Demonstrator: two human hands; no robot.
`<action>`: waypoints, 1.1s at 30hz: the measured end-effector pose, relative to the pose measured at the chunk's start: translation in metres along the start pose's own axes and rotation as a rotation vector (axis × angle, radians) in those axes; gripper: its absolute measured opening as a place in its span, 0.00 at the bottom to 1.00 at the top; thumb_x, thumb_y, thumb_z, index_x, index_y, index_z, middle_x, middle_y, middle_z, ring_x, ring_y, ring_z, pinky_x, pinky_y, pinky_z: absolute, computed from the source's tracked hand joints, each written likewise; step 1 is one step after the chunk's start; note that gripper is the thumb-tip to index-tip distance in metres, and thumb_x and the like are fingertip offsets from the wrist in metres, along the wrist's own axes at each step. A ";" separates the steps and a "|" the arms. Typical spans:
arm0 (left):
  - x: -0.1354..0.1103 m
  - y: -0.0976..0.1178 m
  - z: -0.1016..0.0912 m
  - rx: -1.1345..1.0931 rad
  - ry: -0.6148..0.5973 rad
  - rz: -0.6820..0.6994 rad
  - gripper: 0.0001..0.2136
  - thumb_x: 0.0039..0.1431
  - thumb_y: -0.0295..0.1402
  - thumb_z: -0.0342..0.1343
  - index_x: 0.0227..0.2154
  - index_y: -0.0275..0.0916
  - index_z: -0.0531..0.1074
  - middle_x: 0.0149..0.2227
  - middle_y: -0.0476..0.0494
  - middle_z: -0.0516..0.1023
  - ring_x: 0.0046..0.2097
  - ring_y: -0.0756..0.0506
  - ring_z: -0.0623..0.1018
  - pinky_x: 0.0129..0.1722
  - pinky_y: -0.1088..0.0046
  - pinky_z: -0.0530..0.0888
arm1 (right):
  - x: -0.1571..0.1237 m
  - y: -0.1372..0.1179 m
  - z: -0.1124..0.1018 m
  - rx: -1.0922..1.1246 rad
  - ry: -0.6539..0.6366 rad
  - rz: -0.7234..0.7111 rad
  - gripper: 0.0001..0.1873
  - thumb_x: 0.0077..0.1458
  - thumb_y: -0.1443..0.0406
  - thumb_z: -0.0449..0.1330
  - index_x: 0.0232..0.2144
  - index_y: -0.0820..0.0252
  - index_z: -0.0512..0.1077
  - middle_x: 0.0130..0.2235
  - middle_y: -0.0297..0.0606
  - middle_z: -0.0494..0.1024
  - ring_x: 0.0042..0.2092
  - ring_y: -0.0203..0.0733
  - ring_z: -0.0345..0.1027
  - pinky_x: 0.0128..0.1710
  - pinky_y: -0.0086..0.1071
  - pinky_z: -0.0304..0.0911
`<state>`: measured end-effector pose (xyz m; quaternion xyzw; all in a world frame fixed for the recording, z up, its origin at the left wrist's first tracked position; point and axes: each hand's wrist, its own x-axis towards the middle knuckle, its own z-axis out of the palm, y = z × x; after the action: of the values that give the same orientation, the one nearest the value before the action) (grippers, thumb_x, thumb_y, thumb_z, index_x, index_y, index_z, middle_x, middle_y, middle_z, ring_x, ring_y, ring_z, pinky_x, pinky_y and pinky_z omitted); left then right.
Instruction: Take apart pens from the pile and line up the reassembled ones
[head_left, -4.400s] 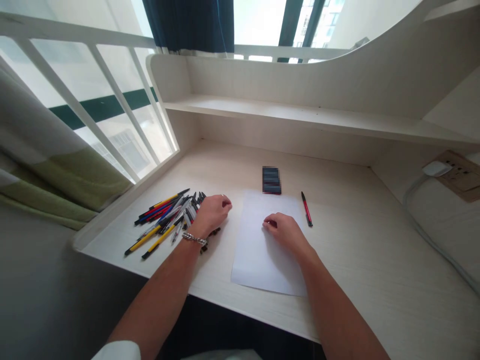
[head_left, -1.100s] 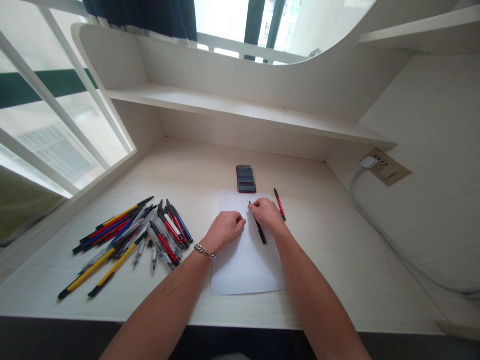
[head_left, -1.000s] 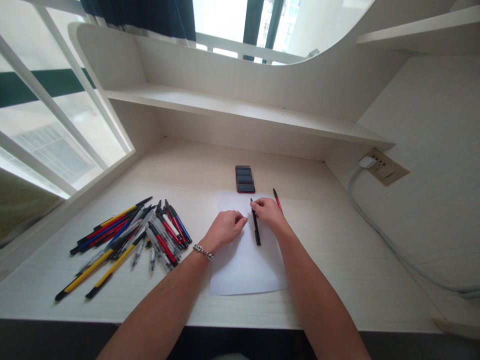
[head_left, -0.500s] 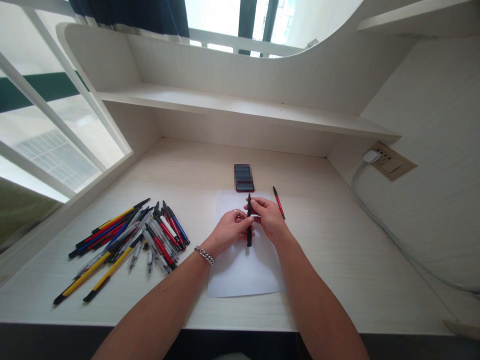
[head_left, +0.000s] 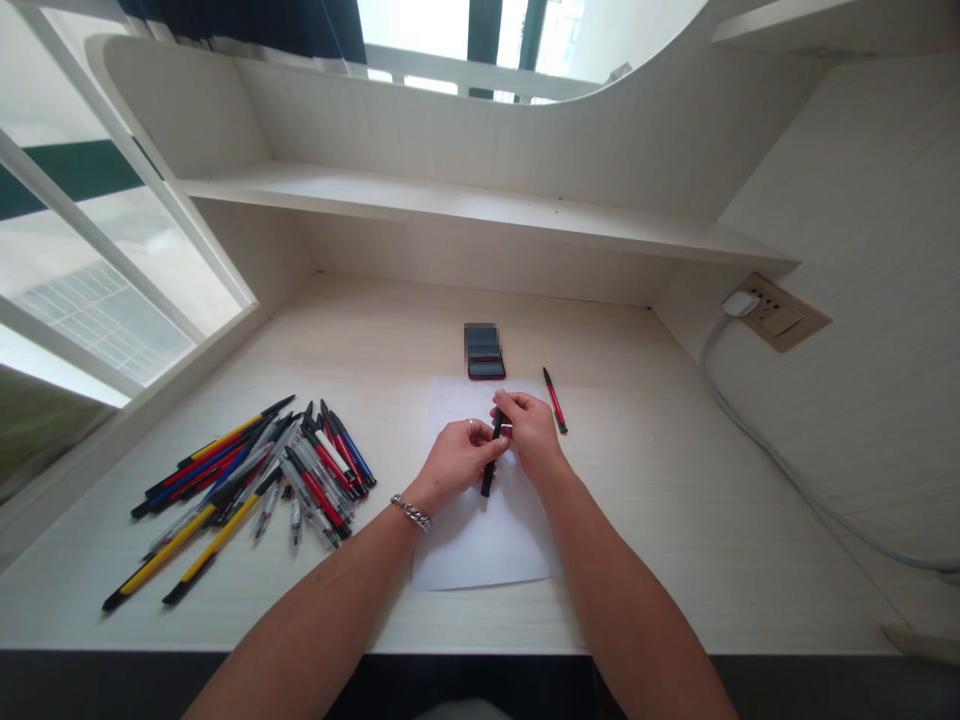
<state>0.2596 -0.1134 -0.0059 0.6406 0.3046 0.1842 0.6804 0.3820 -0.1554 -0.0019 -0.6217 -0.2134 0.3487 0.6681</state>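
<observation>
A black pen (head_left: 487, 478) is held between both hands above a white sheet of paper (head_left: 480, 550). My left hand (head_left: 459, 455) pinches the middle of its barrel with thumb and fingers; a ring and a chain bracelet show on this side. At the upper end, the fingers of my right hand (head_left: 531, 425) are closed on the pen and cover its tip. The pen slants, its lower end pointing toward me and slightly left. Just right of my right hand lies a red and black pen (head_left: 555, 400) on the desk.
A heap of pens (head_left: 255, 475) in several colours lies at the left. Beyond the paper is a phone (head_left: 485, 352), its screen blurred. A shelf (head_left: 450, 205) spans the back of the desk. On the right wall, a cable (head_left: 765, 455) hangs from a socket (head_left: 780, 312).
The black pen has tilted, its lower end swinging left. My right fingers have moved over its upper end, which stuck out before. The camera view has shifted slightly.
</observation>
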 end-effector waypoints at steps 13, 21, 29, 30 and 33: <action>-0.005 0.009 -0.002 -0.309 -0.101 -0.189 0.12 0.54 0.36 0.62 0.33 0.31 0.71 0.31 0.38 0.76 0.29 0.47 0.77 0.33 0.66 0.76 | 0.000 -0.002 -0.001 0.237 -0.151 0.161 0.16 0.49 0.54 0.64 0.33 0.61 0.75 0.31 0.40 0.76 0.29 0.37 0.69 0.25 0.29 0.64; -0.003 0.006 -0.003 -0.316 -0.106 -0.154 0.12 0.51 0.37 0.64 0.30 0.31 0.72 0.29 0.40 0.75 0.30 0.47 0.76 0.33 0.67 0.75 | -0.001 -0.002 -0.005 0.175 -0.164 0.092 0.16 0.42 0.57 0.69 0.31 0.61 0.74 0.29 0.36 0.76 0.30 0.37 0.68 0.25 0.29 0.62; -0.002 0.006 -0.003 -0.318 -0.109 -0.160 0.12 0.50 0.34 0.65 0.34 0.31 0.72 0.31 0.38 0.76 0.30 0.47 0.77 0.34 0.66 0.75 | -0.001 -0.003 -0.004 0.139 -0.164 0.085 0.18 0.42 0.55 0.69 0.34 0.60 0.74 0.30 0.36 0.76 0.30 0.37 0.69 0.29 0.31 0.66; -0.002 0.006 -0.003 -0.314 -0.103 -0.161 0.13 0.50 0.33 0.64 0.36 0.31 0.72 0.31 0.38 0.77 0.30 0.46 0.77 0.34 0.66 0.75 | -0.001 -0.002 -0.004 0.125 -0.152 0.065 0.19 0.40 0.56 0.70 0.32 0.60 0.73 0.28 0.35 0.75 0.29 0.37 0.69 0.28 0.31 0.66; -0.003 0.006 -0.003 -0.311 -0.089 -0.169 0.12 0.51 0.31 0.64 0.36 0.31 0.71 0.30 0.38 0.77 0.30 0.46 0.77 0.34 0.65 0.75 | -0.001 -0.002 -0.005 0.129 -0.184 0.066 0.18 0.40 0.56 0.70 0.30 0.61 0.72 0.27 0.36 0.76 0.29 0.38 0.69 0.28 0.31 0.66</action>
<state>0.2561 -0.1120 0.0009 0.5073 0.2948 0.1425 0.7971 0.3853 -0.1598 -0.0006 -0.5495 -0.2301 0.4392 0.6724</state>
